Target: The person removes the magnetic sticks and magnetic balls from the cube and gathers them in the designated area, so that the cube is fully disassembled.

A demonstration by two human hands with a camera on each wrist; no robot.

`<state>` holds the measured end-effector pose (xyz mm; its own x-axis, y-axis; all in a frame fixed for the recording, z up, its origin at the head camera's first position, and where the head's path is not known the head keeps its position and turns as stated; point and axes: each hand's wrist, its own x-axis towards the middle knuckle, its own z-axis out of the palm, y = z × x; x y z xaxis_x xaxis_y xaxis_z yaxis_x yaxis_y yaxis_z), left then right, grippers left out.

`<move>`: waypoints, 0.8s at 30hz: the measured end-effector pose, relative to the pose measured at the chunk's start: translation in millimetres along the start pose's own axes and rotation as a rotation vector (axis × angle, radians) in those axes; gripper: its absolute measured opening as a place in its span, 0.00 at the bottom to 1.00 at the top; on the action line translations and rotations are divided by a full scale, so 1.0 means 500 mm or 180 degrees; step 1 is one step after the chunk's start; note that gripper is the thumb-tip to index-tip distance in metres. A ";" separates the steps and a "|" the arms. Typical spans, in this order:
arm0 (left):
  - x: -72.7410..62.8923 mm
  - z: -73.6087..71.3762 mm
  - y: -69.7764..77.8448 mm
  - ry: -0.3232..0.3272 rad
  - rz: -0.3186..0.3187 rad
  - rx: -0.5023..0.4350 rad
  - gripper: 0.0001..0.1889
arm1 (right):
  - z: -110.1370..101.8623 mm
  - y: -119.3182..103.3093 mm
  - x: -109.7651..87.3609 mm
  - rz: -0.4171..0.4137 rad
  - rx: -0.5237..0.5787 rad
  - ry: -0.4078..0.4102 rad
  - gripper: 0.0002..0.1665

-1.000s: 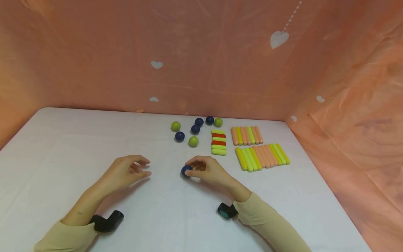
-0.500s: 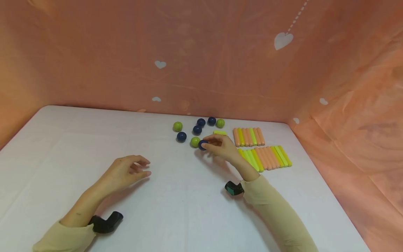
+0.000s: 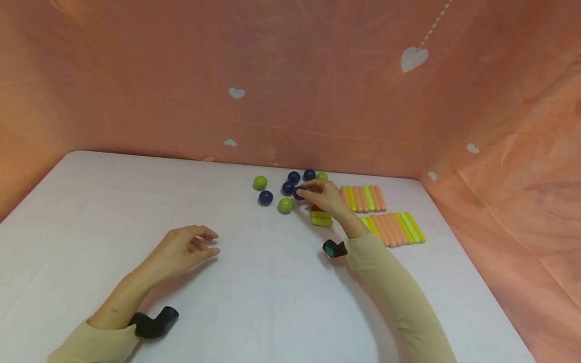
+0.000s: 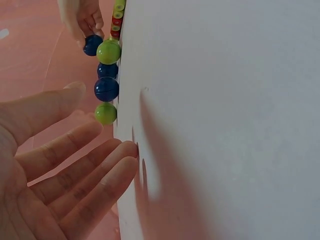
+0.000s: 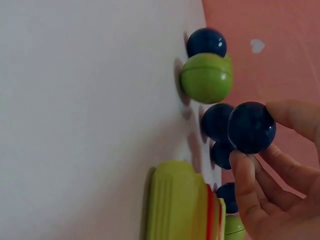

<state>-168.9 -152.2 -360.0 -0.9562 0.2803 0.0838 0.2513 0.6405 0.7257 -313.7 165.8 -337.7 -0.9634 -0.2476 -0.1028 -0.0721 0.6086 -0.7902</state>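
My right hand (image 3: 328,197) pinches a dark blue ball (image 5: 251,128) between thumb and fingertips, held above the table among the other balls. In the right wrist view, a green ball (image 5: 207,78) and several blue balls stand behind it. Under this hand lies a column of short yellow-green and red sticks (image 3: 322,221), partly hidden by it. My left hand (image 3: 185,249) hovers near the table's middle with fingers loosely bent and nothing in them. In the left wrist view, the same blue ball (image 4: 93,45) shows in the right hand's fingers.
Two rows of peach and yellow sticks, a far row (image 3: 363,198) and a nearer row (image 3: 394,230), lie to the right. Green balls (image 3: 260,182) and blue balls (image 3: 265,197) sit left of the right hand. A peach cloth (image 3: 181,91) hangs behind the white table (image 3: 136,201).
My right hand has carried the blue ball from the table's middle away from me and to the right, up to the other balls. My left hand has stayed in place.
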 end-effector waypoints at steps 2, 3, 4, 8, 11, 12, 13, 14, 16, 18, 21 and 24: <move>0.000 0.001 0.000 -0.0011 -0.0003 -0.0010 0.13 | -0.001 0.002 0.005 0.0073 -0.0139 0.0025 0.25; -0.001 0.001 0.000 -0.0015 -0.0009 -0.0013 0.13 | -0.002 0.003 0.007 0.0114 -0.0188 0.0033 0.25; -0.001 0.002 0.000 -0.0022 -0.0013 -0.0016 0.13 | -0.002 0.004 0.008 0.0141 -0.0235 0.0036 0.25; -0.002 0.003 -0.001 -0.0029 -0.0027 0.0002 0.13 | -0.001 0.008 0.010 0.0141 -0.0318 0.0024 0.25; -0.003 0.003 -0.002 -0.0023 -0.0032 0.0017 0.13 | 0.002 0.011 0.012 0.0066 -0.0367 -0.0050 0.24; -0.003 0.003 -0.003 -0.0021 -0.0034 0.0021 0.13 | 0.004 0.011 0.013 0.0046 -0.0389 -0.0085 0.24; -0.003 0.004 -0.003 -0.0018 -0.0033 0.0026 0.13 | 0.006 0.011 0.014 0.0031 -0.0401 -0.0120 0.24; -0.003 0.004 -0.003 -0.0015 -0.0029 0.0030 0.13 | 0.007 0.011 0.014 0.0021 -0.0418 -0.0146 0.23; -0.004 0.005 -0.003 -0.0008 -0.0022 0.0034 0.13 | 0.010 0.010 0.016 0.0023 -0.0456 -0.0184 0.24; -0.004 0.005 -0.003 -0.0015 -0.0020 0.0036 0.13 | 0.011 0.009 0.016 0.0037 -0.0469 -0.0200 0.24; -0.003 0.006 -0.002 -0.0037 -0.0029 0.0034 0.13 | 0.011 0.009 0.014 0.0076 -0.0471 -0.0209 0.24; -0.003 0.005 -0.002 -0.0055 -0.0040 0.0038 0.13 | 0.010 0.007 0.013 0.0119 -0.0467 -0.0218 0.24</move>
<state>-167.2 -151.5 -362.8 -0.9566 0.2845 0.0629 0.2413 0.6525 0.7184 -319.0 162.3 -344.1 -0.9466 -0.2706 -0.1754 -0.0784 0.7207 -0.6888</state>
